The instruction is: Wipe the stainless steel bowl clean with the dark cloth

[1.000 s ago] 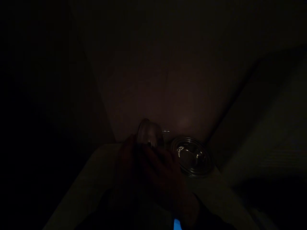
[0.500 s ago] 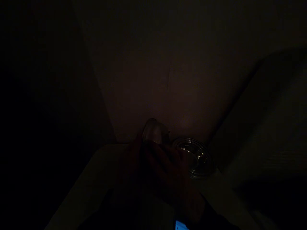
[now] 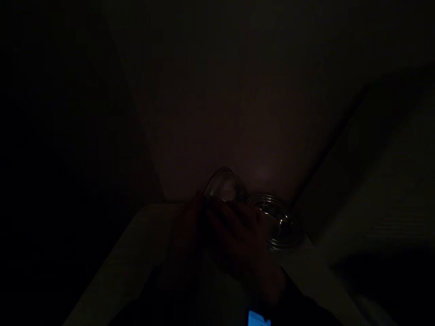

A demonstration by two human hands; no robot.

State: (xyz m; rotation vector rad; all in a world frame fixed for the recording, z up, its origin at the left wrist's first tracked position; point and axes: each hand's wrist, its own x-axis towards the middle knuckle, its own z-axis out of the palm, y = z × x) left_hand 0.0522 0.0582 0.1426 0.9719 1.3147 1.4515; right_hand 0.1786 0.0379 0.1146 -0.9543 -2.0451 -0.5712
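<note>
The room is very dark. A small clear glass object (image 3: 224, 184), rounded like a jar or tumbler, is tilted above the far edge of a pale surface (image 3: 136, 253). My right hand (image 3: 239, 231) is wrapped round its lower part from the right. My left hand (image 3: 185, 226) closes on it from the left, with the thumb by the glass. Just to the right stands a round ribbed glass dish (image 3: 282, 222), partly hidden behind my right fingers. What the small glass object is exactly cannot be made out.
A dim wall (image 3: 238, 113) rises behind the surface. A pale slanted panel (image 3: 384, 199) lies at the right. A small blue glow (image 3: 258, 318) shows at my right wrist over a dark sleeve. The left side is black.
The glass object and both hands have shifted a little to the right, closer to the ribbed dish, and my right fingers now cover more of the dish's left rim.
</note>
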